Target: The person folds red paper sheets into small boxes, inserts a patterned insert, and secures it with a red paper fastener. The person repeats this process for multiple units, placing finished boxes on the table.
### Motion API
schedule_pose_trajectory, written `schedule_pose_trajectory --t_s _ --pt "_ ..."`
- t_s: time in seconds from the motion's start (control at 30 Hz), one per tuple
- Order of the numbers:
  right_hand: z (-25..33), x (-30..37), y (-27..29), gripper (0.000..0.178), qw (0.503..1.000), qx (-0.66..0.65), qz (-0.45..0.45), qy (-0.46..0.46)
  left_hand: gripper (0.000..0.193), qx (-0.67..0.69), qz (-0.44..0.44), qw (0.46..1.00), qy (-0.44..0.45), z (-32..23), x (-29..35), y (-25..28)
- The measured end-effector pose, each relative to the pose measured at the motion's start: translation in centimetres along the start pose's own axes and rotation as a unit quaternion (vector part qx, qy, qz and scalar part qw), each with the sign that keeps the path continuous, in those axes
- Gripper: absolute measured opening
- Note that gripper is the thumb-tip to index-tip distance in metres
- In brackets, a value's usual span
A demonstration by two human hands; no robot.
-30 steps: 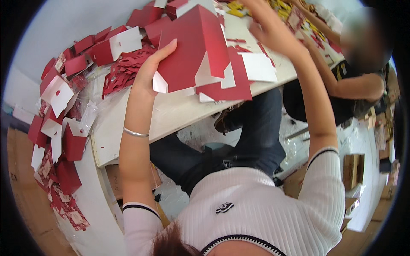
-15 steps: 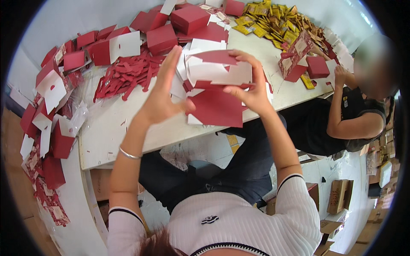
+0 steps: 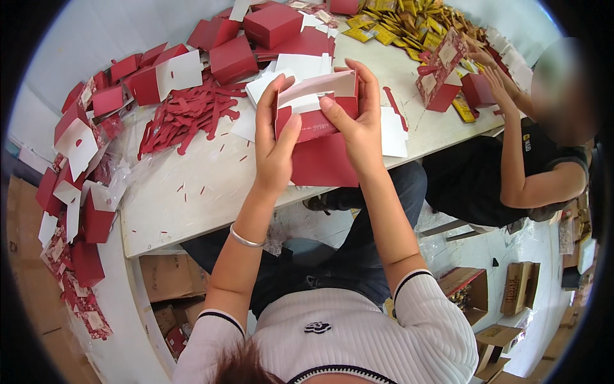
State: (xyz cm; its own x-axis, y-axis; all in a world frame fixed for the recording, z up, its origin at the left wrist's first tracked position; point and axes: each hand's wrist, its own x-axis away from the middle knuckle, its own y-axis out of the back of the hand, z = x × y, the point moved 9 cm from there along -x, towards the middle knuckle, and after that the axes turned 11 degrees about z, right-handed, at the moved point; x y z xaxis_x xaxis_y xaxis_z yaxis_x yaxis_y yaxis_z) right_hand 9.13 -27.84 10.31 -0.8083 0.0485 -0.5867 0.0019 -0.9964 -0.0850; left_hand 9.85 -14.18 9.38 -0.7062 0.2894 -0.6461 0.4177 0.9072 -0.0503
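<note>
Both hands hold a red cardboard box blank [image 3: 320, 147], white on its inside, partly folded into a box shape above the white table [image 3: 192, 192]. My left hand [image 3: 275, 144] grips its left side with the thumb pressed on the front flap. My right hand [image 3: 358, 125] grips its right side, fingers curled over the top edge. A silver bangle sits on my left wrist. More flat white-backed blanks [image 3: 300, 67] lie on the table just behind the held one.
Folded red boxes [image 3: 272, 25] and a heap of red cardboard scraps [image 3: 185, 115] lie at the back left. More boxes are piled along the left edge [image 3: 83, 192]. A seated person at the right [image 3: 505, 153] handles a patterned red box [image 3: 441, 70] near gold pieces [image 3: 409, 25]. Cardboard cartons stand under the table.
The blank was lifted high and flat a second ago. It has since come down toward me and been folded up, with both hands now closed on its sides.
</note>
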Motion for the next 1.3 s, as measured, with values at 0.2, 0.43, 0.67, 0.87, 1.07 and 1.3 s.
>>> schedule_pose_trajectory --t_s 0.2,0.43,0.67,0.87,1.07,1.3 --pt "0.3 1.3 -0.7 0.055 0.999 0.005 0.037 0.000 0.059 0.019 -0.006 1.000 0.022 -1.1 1.0 0.1" --pt "-0.6 3.2 1.2 0.042 0.996 -0.037 -0.077 -0.001 0.055 0.030 0.055 0.998 0.002 -0.4 2.2 -1.1" --pt "0.0 5.4 0.6 0.039 0.984 -0.130 -0.120 -0.006 0.051 0.117 0.081 0.985 0.096 -0.7 3.2 -1.3" --pt "1.6 5.9 -2.0 0.035 0.995 -0.096 -0.031 0.012 0.039 0.131 -0.028 0.984 0.120 -0.9 4.0 1.2" --pt "2.7 6.7 -4.5 0.043 0.961 -0.252 0.112 0.032 0.024 0.138 -0.119 0.982 0.044 -3.8 6.4 3.0" --pt "2.2 6.9 -5.2 0.045 0.978 -0.135 0.153 0.039 0.023 0.129 -0.185 0.973 0.041 -3.6 8.2 3.7"
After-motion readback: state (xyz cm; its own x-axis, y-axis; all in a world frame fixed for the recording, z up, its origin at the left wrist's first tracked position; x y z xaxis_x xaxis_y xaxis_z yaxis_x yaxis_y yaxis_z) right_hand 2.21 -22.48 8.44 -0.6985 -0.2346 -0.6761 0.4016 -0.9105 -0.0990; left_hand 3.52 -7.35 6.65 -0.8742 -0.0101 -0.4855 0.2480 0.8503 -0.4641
